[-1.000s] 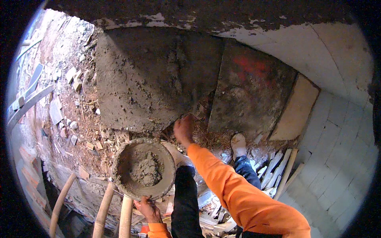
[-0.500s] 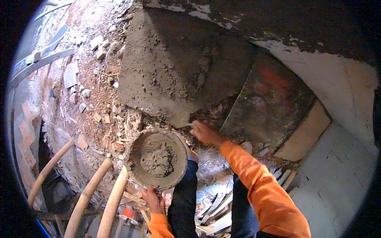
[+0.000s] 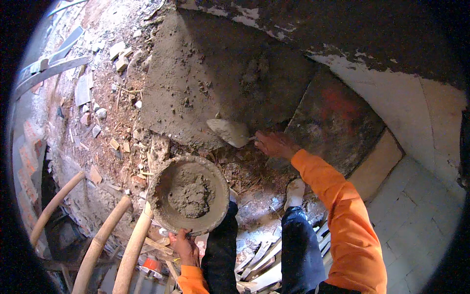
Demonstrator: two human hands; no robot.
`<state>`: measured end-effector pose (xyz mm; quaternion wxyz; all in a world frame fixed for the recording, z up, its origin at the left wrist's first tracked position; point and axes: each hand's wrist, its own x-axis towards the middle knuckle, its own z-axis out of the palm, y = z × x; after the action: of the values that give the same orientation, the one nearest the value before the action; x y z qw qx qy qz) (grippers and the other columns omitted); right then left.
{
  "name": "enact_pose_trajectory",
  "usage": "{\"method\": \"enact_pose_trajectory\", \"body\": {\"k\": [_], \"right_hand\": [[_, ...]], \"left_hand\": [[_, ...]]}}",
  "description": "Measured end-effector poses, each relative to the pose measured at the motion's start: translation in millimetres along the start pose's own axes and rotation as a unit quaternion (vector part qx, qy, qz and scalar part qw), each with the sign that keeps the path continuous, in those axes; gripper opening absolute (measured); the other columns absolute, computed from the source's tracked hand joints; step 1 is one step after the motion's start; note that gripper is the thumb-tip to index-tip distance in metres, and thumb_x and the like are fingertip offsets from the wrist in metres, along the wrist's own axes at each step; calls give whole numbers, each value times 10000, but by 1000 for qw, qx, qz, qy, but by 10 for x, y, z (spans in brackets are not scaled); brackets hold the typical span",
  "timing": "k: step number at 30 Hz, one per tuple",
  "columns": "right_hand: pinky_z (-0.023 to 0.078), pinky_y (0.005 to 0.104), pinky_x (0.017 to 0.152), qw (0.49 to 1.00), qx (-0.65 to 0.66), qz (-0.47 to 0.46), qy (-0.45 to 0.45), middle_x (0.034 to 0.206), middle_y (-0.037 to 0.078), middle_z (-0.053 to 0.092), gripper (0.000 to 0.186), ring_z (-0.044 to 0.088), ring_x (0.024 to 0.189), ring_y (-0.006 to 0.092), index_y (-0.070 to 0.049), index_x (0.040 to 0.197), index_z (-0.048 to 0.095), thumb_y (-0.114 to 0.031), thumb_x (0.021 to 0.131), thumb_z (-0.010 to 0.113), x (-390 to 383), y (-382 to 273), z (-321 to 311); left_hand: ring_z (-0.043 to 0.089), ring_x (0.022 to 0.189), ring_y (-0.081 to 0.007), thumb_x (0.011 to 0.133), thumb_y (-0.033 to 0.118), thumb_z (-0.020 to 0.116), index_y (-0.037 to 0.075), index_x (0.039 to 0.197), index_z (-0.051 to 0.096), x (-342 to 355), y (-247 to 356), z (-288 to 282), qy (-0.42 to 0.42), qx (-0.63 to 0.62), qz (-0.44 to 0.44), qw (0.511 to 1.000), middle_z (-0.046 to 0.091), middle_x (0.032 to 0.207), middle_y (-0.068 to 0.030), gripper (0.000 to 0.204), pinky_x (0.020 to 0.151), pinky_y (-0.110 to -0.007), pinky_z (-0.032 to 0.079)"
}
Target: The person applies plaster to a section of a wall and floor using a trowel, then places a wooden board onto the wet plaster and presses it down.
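My left hand grips the near rim of a round, mortar-caked basin. A heap of wet grey mortar lies inside it. In my right hand is the handle of a trowel, its fingers closed round it. The blade is smeared with mortar and lies over the near edge of a rough layer of grey mortar; whether it touches the surface I cannot tell. To the right of that layer is a dark slab with a reddish patch.
Broken stones and brick chips litter the ground at the left. Several wooden poles rise at the lower left, near an orange object. Wood strips lie around my legs. A grey block wall stands on the right.
My right hand and the trowel have moved right and slightly up, and the blade shows more broadly. The basin has shifted a little left in view, still held. My right foot has come into sight.
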<state>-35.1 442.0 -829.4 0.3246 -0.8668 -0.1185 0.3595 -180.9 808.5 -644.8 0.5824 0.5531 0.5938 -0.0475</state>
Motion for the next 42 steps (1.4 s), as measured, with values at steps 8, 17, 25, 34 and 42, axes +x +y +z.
{"method": "enact_pose_trajectory", "body": {"k": [8,17,25,34,42], "right_hand": [[489,417,661,740,-565,-179,318,865,147,617,306,592,737,298,-47,1042,564,-308,902,488,452,1347,-344],[489,435,739,951,-222,22,214,1002,188,606,311,589,901,324,-39,1079,566,-274,892,486,991,1421,-670],[469,513,744,926,-213,235,203,980,236,607,405,595,899,375,-88,1146,546,-375,874,461,939,886,-1372],[445,555,750,874,-263,291,286,944,241,618,430,593,853,419,-128,1153,571,-426,856,483,-46,328,-1708],[454,367,605,993,11,10,116,760,109,587,371,558,696,230,-48,1079,565,-362,890,506,-1671,-1514,-1167]], "left_hand": [[533,585,-157,673,-49,520,72,956,419,-136,63,244,-7,1,-4,1000,544,773,-54,324,476,-269,447],[506,555,-125,678,-29,533,77,912,417,-100,275,42,16,63,29,997,538,739,-35,282,466,-232,416],[569,708,-165,704,-52,521,53,1014,440,-56,430,42,-15,43,52,998,571,874,-63,337,625,-288,495],[584,781,-177,701,-86,524,42,1140,458,7,235,168,-83,55,46,994,584,976,-71,462,690,-289,498],[562,836,-151,707,-98,513,29,1083,481,-459,196,596,-133,3,47,990,576,972,-54,399,727,-265,471]]}}
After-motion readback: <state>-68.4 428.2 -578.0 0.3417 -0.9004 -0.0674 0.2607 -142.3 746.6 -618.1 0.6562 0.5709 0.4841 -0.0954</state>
